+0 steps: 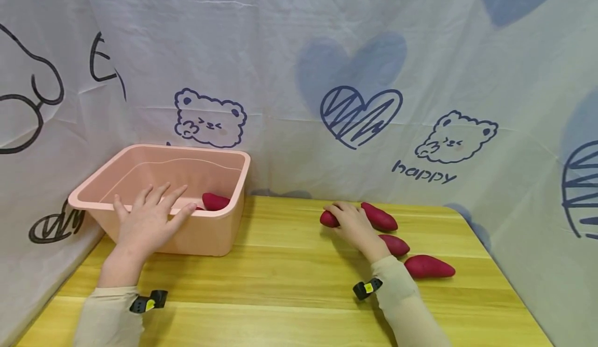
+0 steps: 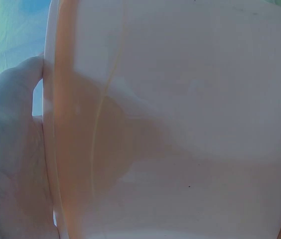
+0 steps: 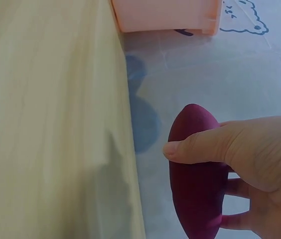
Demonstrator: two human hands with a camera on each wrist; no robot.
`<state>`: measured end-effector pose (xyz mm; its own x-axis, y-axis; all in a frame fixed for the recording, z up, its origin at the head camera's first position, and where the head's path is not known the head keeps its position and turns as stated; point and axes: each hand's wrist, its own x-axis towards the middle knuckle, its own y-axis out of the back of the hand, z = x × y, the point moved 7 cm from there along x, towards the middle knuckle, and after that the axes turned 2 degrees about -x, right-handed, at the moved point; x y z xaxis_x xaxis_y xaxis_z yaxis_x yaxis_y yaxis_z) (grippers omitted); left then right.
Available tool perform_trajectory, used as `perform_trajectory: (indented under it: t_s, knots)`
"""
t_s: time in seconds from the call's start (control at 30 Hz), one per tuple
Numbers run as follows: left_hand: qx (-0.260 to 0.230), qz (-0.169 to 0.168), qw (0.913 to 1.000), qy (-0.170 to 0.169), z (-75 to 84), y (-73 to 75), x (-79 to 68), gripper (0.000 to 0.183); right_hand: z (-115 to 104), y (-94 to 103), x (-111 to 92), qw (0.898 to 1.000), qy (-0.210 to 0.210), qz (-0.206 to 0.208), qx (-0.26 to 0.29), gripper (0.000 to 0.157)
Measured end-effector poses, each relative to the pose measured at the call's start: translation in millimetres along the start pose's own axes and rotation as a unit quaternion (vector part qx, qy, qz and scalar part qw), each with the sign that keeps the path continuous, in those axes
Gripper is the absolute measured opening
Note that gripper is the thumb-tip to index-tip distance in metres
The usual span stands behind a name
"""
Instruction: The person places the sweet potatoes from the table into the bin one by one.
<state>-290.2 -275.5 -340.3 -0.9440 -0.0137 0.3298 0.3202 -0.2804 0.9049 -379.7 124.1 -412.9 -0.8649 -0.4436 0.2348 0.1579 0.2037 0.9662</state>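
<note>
My right hand (image 1: 353, 226) grips a dark red sweet potato (image 1: 329, 219) at the back right of the table. In the right wrist view the thumb lies across that sweet potato (image 3: 196, 181), with fingers on its other side. My left hand (image 1: 147, 222) is at the near rim of a pink plastic basin (image 1: 219, 235), fingers spread and pointing inward over it. The left wrist view is filled by the basin's outer wall (image 2: 205, 99), and part of the hand (image 2: 8, 134) shows at the rim. Inside the basin lies another sweet potato (image 1: 215, 202), partly hidden by the rim.
Three more sweet potatoes lie around my right hand and forearm: one at the back (image 1: 380, 217), one beside the wrist (image 1: 396, 245), one nearer the sleeve (image 1: 430, 266). The wooden table (image 1: 280, 274) ends against a printed cloth (image 1: 289, 129) behind and at both sides.
</note>
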Motion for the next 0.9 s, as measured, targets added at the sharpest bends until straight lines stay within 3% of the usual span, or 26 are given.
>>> perform_trajectory:
  t_s: [0.37,0.9]
  knots:
    - [0.0,0.0,1.0,-0.002,-0.7,-1.2,0.5,0.07,-24,9.7,13,0.999,0.044,0.032,-0.006,0.054]
    - [-0.003,0.002,1.0,-0.002,-2.4,-2.9,1.2,0.069,-56,19.9,37,0.998,0.059,0.016,0.0,0.055]
